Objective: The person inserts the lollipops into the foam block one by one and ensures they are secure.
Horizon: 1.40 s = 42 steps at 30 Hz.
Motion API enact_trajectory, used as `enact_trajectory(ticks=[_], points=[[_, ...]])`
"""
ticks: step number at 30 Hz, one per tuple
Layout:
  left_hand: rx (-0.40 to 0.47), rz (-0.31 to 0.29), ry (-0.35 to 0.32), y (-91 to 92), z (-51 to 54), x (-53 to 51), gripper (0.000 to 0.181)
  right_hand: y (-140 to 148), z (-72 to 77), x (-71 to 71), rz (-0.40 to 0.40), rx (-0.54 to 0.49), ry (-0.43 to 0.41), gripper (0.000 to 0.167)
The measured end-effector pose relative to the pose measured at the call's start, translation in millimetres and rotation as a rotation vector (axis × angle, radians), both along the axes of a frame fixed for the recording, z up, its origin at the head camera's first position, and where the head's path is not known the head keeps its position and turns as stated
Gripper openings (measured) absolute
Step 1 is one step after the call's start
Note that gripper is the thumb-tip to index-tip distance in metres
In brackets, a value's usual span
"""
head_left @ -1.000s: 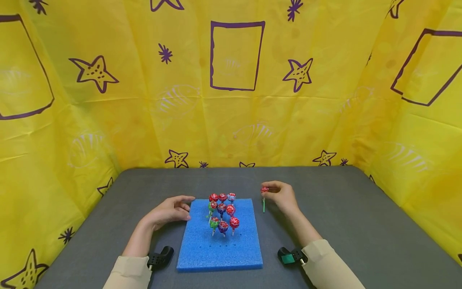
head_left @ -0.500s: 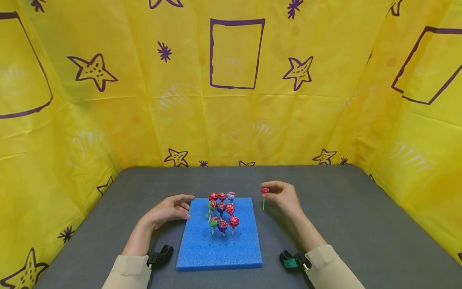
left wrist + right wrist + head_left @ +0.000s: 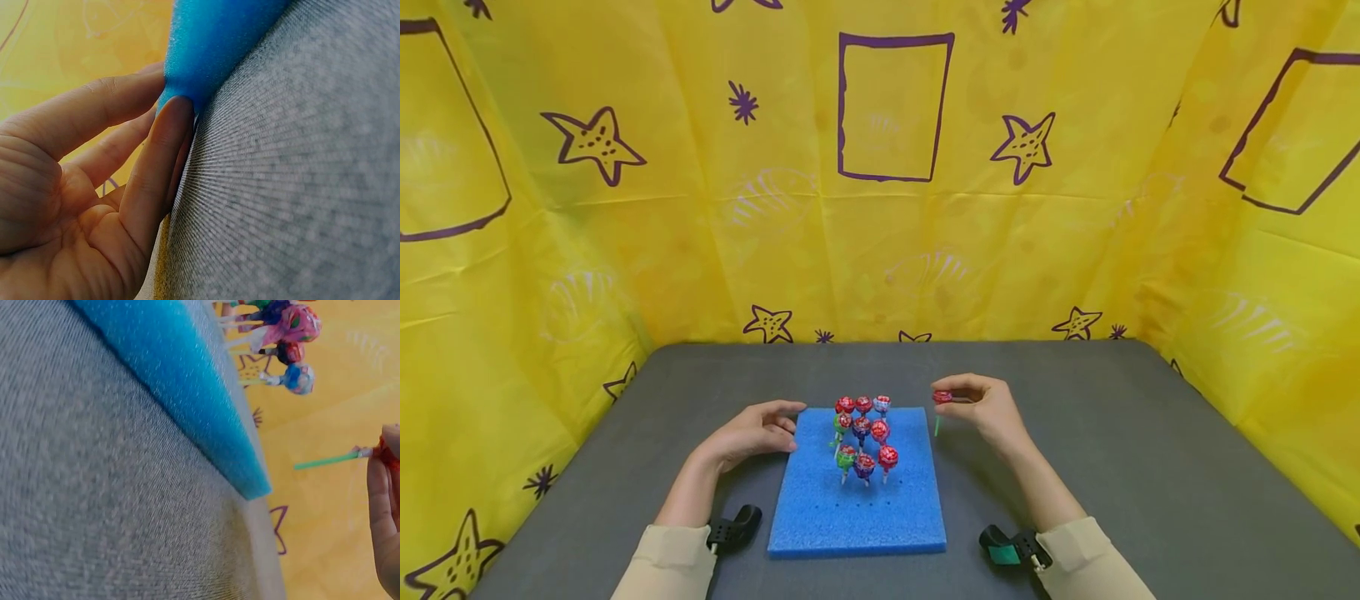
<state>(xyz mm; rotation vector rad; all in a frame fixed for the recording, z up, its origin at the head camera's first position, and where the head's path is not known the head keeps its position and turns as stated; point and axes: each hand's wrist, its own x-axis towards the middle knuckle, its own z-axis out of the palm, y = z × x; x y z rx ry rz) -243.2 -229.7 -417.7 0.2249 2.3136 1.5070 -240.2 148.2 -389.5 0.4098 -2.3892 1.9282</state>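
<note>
Beyond the right edge of the blue foam block [image 3: 857,529], my right hand [image 3: 988,410] pinches a red-wrapped lollipop [image 3: 942,397] by its candy head. Its green stick [image 3: 325,462] points down, slightly tilted and apart from the foam. Several lollipops in red, green, purple, pink and light blue wrappers stand in rows in the foam, among them a red one [image 3: 887,457] and a green one [image 3: 846,458]. My left hand [image 3: 754,435] touches the foam's left side near its far corner, with thumb and fingers against the edge [image 3: 187,59].
Small holes [image 3: 858,505] show in the foam in front of the nearest lollipops. A dark grey table [image 3: 1075,467] surrounds the block. A yellow patterned cloth [image 3: 760,267] hangs behind and at both sides. Each wrist carries a black strap mount [image 3: 736,528].
My right hand has moved slightly left, toward the foam, with the lollipop, whose stick has tilted a little. The left hand and the standing lollipops keep their places.
</note>
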Motion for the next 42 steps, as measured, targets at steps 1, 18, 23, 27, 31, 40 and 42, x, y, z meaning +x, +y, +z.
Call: enact_trajectory(ticks=[1, 18, 23, 27, 31, 40, 42], points=[[-0.001, -0.001, -0.001, 0.0, 0.1, -0.2, 0.068, -0.5, 0.9, 0.8, 0.015, 0.000, 0.006, 0.028], [-0.012, 0.011, 0.006, 0.5, 0.0, -0.4, 0.067, -9.2, 4.0, 8.9, 0.238, 0.010, 0.099, 0.027], [-0.006, -0.002, 0.006, -0.1, 0.0, -0.7, 0.067, -9.9, 3.5, 10.0, 0.315, -0.010, 0.112, 0.029], [-0.003, -0.004, 0.005, -0.3, -0.5, -0.2, 0.067, -11.4, 1.1, 10.3, 0.388, -0.024, 0.112, 0.027], [-0.010, 0.008, 0.007, 0.2, -0.8, 0.5, 0.067, -14.2, -1.5, 11.0, 0.446, -0.019, 0.095, 0.028], [-0.007, 0.012, 0.005, 0.8, 0.1, 0.3, 0.067, -18.3, -0.9, 14.6, 0.509, -0.025, 0.064, 0.027], [-0.005, 0.013, 0.003, 0.7, 0.2, 0.1, 0.067, -19.0, -1.3, 14.4, 0.509, -0.019, 0.060, 0.027]])
